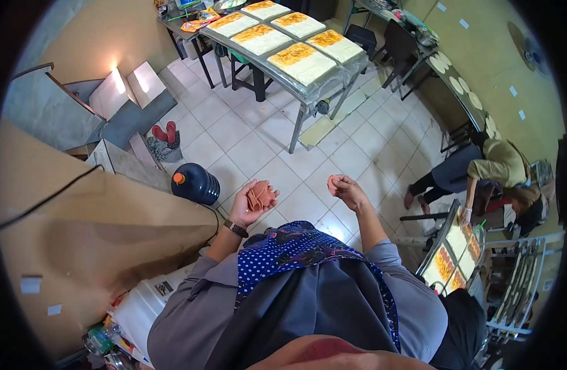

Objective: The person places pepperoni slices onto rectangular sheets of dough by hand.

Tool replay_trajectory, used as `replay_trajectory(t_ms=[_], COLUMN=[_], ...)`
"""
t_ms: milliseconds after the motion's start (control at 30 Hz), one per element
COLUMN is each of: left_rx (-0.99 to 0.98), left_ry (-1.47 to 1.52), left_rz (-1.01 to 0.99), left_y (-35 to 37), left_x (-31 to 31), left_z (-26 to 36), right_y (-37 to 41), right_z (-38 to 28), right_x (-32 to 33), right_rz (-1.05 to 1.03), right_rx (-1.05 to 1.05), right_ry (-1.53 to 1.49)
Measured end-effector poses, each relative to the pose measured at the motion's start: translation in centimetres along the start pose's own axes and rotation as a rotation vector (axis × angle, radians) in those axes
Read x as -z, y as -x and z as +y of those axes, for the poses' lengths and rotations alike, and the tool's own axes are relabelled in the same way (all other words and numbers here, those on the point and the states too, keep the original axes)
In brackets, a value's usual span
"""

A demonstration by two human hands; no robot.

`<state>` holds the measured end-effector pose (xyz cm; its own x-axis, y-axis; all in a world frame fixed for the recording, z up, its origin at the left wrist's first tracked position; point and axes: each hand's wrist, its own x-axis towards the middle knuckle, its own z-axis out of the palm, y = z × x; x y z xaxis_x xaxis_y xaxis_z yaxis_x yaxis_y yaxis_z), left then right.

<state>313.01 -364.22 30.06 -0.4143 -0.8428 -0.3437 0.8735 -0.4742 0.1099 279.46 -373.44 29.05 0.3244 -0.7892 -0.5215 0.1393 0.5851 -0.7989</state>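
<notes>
In the head view, my left hand [245, 213] is palm up, its fingers curled around a stack of thin, round pink meat slices [261, 196]. My right hand [352, 194] is held out in front of me to the right and pinches a single pink slice [331, 185] between thumb and fingers. Both hands are in mid-air over the tiled floor, apart from each other. Ahead of them is a table [305, 92] bearing several flat dough sheets [302, 65], each partly spread with orange sauce.
A dark water jug [196, 184] with an orange cap stands left, near red slippers [164, 133]. At right, a person [502, 163] bends over trays of topped dough [459, 240], beside a rack [518, 283]. Pale dough rounds [461, 85] line the right-hand wall table.
</notes>
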Motion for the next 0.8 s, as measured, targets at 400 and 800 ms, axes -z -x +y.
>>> replay_trajectory(t_ms=[400, 800], left_rx=[-0.121, -0.198], left_ry=[0.031, -0.013], left_rz=[0.114, 0.128], left_y=[-15.4, -29.1], left_x=[-0.5, -4.6], left_z=[17.6, 36.4], right_y=[-25.1, -61.6], right_z=[-18.8, -35.0], right_x=[-10.3, -8.4], right_rz=[-0.257, 0.196], right_rx=[0.087, 0.455], right_ry=[0.043, 0.551])
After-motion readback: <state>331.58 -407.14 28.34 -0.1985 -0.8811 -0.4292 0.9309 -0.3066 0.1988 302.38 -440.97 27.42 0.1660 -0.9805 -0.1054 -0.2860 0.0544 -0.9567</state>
